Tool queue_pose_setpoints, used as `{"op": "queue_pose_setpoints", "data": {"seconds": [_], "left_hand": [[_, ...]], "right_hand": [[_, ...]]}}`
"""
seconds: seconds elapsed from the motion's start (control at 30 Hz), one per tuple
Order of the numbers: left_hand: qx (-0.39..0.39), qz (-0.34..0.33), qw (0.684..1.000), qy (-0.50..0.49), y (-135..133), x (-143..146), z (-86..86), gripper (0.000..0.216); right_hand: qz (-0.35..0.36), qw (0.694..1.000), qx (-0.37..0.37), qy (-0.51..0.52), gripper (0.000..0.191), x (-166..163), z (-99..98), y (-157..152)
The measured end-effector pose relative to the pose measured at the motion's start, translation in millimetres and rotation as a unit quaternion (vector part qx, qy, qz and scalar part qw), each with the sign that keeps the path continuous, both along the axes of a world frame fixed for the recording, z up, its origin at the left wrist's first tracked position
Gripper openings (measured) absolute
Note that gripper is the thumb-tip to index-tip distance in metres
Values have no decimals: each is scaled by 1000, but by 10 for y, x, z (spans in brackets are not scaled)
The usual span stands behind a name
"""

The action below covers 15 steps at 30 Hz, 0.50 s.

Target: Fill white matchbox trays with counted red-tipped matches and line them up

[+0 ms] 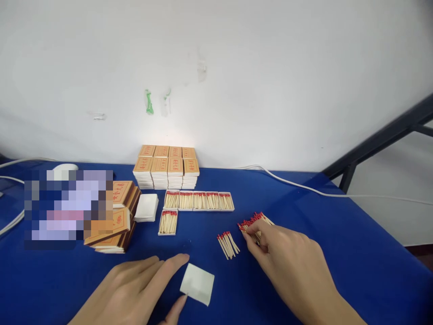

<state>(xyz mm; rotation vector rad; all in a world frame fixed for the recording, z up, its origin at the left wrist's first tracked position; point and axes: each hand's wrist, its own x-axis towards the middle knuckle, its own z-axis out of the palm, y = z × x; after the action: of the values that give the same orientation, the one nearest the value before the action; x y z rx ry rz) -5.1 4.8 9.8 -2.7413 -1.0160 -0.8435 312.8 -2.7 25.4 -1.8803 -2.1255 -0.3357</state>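
Note:
My right hand [291,248] is over a pile of red-tipped matches [254,221], thumb and fingertips closed together on some of them; the exact number is hidden. To its left a smaller cluster of matches [228,245] lies loose on the table. My left hand [135,284] holds nothing, its index finger stretched out and thumb apart. The thumb tip is at the edge of a small white rectangle [198,283], perhaps a matchbox tray with its base up. Beyond, a row of white trays filled with matches [199,201] stands above another filled tray [168,222].
Stacked orange-labelled matchboxes [165,167] stand against the wall. More orange matchbox covers [118,221] are heaped at left, beside a white stack [146,207]. A white cable [294,188] runs along the back of the blue table [355,253]. A pixelated area covers the far left.

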Motion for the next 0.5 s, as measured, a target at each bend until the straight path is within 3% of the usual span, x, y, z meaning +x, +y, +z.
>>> {"op": "queue_pose_setpoints", "data": {"seconds": [0.5], "left_hand": [[-55,-59,996,26,36,49,-29,47]], "right_hand": [[13,1000,16,5,25,-36,19,-4]]}}
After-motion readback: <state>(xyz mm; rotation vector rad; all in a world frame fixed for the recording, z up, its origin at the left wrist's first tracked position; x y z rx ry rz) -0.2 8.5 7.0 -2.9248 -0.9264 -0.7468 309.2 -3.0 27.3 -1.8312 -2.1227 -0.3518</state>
